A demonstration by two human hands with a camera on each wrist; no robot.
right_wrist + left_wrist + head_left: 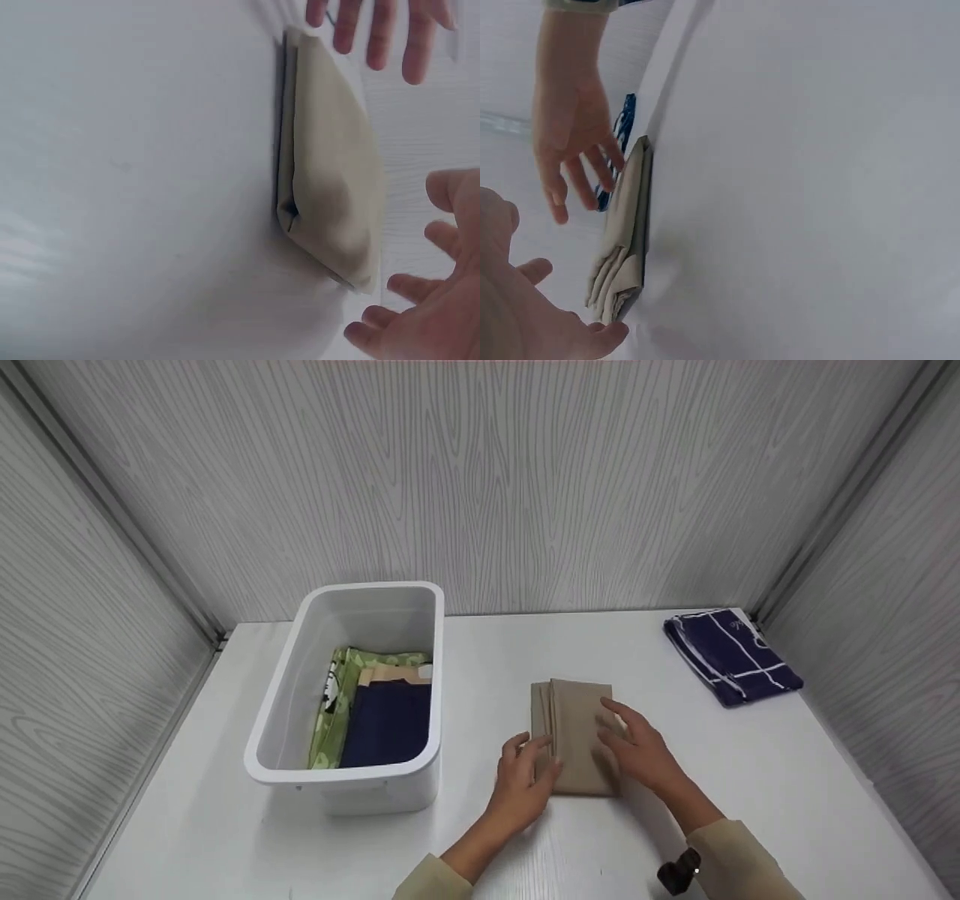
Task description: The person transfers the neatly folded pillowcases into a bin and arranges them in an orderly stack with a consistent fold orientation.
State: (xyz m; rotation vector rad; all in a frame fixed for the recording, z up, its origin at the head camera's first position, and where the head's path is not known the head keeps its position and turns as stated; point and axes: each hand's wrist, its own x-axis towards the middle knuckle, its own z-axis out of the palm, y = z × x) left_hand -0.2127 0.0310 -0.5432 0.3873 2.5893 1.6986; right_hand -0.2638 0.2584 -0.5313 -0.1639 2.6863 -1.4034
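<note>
A folded beige cloth (581,735) lies flat on the white table, its layered folds along the left side in the head view. My left hand (521,784) is at its lower left edge, fingers spread and loosely bent. Over its right side hovers my right hand (641,746), fingers apart, casting a shadow on the fabric. In the right wrist view the cloth (334,165) lies between both hands, and the right hand (427,292) holds nothing. The left wrist view shows the left thumb and fingers (604,341) near the folded end of the cloth (622,240).
A white plastic bin (345,776) stands to the left, with a folded navy cloth (386,724) on top of green patterned (326,735) and tan fabric inside. A folded navy cloth with white lines (731,656) lies at the back right. Grey wood-grain panels (495,487) enclose the table (495,660).
</note>
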